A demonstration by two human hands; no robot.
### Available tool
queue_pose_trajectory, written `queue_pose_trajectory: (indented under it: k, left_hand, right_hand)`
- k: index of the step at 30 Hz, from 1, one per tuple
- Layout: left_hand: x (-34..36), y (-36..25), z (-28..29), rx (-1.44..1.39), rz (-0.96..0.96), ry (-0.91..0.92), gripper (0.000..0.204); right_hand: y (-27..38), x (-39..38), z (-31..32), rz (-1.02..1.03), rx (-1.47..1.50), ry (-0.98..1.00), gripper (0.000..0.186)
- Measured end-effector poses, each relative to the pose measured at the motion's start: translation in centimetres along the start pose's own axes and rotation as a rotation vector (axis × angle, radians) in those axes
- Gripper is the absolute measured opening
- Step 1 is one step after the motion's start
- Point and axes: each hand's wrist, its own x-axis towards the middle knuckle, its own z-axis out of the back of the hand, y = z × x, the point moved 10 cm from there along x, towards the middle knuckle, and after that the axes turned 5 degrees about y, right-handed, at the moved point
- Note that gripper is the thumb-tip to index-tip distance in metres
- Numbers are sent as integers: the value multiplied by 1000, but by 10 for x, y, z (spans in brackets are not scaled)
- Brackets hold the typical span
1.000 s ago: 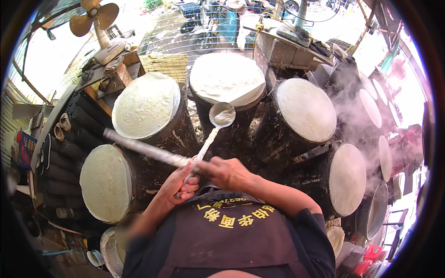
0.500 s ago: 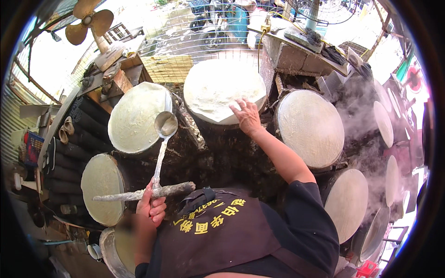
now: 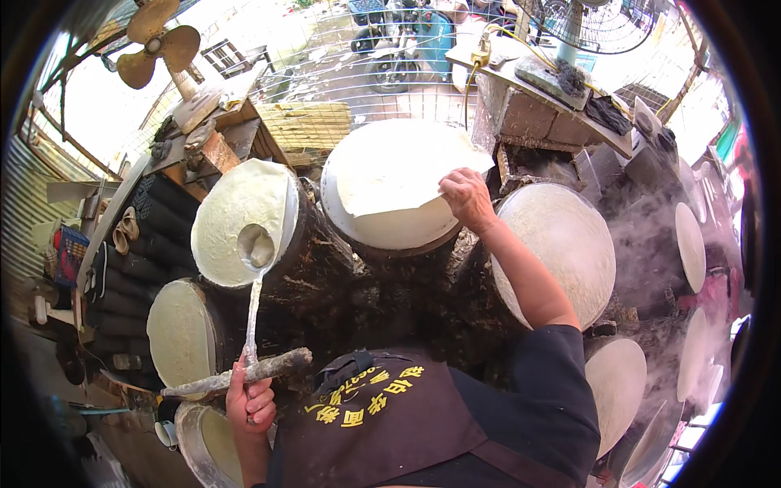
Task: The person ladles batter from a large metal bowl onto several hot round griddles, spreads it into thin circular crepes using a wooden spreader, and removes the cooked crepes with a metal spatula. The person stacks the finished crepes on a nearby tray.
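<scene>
My left hand (image 3: 250, 400) is wrapped round the handle of a metal ladle (image 3: 257, 244) and a batter-crusted stick (image 3: 232, 376) that lies crosswise to it. The ladle's bowl is over the left round steamer top (image 3: 220, 232), which bears a pale, lumpy layer; I cannot tell whether they touch. My right hand (image 3: 467, 197) pinches the right edge of a thin, white sheet of cooked batter (image 3: 399, 167) on the middle steamer top (image 3: 399, 231). That edge is raised, and the sheet's near side has a straight border. Bare cloth shows in front of it.
Another round top (image 3: 557, 252) stands right of my right forearm, with one more (image 3: 618, 390) nearer. At lower left are a coated round top (image 3: 181, 335) and a metal pot (image 3: 189, 439) of pale liquid. Steam rises at right. A fan (image 3: 154, 45) stands far left, before wire mesh.
My right hand has closed on the sheet and drawn its edge up and to the right, baring the cloth in front. The ladle and stick have shifted left and nearer to me.
</scene>
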Motion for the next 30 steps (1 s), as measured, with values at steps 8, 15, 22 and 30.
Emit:
queue_pose_trajectory:
  k: [8,15,22,30]
  left_hand:
    - [-4,-11,-6,47,-1,85,43]
    - [-15,-28,6,73,124,123,40]
    - [-39,-44,40,146,326,91,39]
    - [-34,-4,46,371,645,150,39]
  right_hand:
    - [80,-36,-40,76,-24,171,6]
    - [151,-119,-31,-195,33,70,8]
    - [248,-219,68,-526,62,-94,9]
    - [306,-378,103,-994,-219,-6,4]
